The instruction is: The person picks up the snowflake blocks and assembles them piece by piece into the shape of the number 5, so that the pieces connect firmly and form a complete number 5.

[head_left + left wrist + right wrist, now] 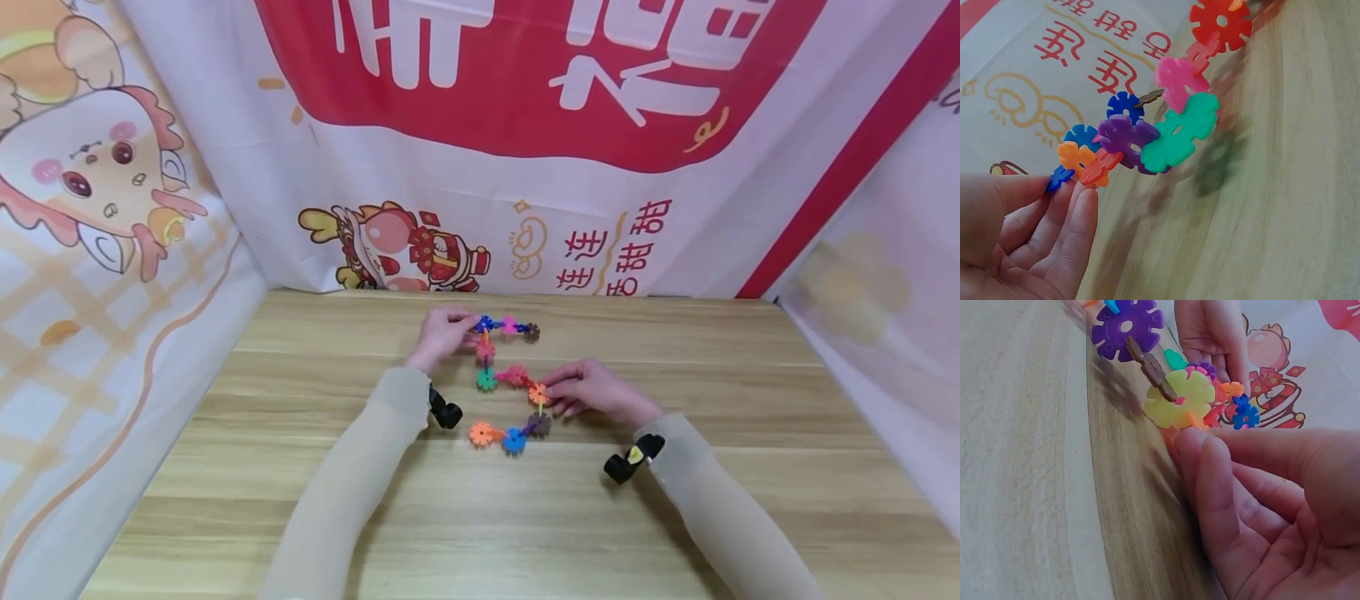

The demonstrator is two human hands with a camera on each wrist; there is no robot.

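Notched plastic snowflake discs are linked edge to edge in an S-shaped chain held over the wooden table. My left hand (442, 337) pinches a blue disc (1059, 179) at the chain's upper left corner. Below that corner come orange, red, purple (1127, 142) and green (487, 379) discs. At the middle bend on the right, my right hand (596, 392) pinches an orange disc (537, 393), mostly hidden by fingertips in the right wrist view. A yellow disc (1182, 399) joins it, then a brown one (1150, 367). The upper row ends in another brown disc (532, 332), the lower row in orange (482, 433).
The wood-grain table (480, 525) extends around the chain, whose shadows fall on it. A printed cloth (465, 142) hangs along the back edge, with more printed cloth (90, 333) on the left. Black camera bands (446, 411) circle both wrists over light sleeves.
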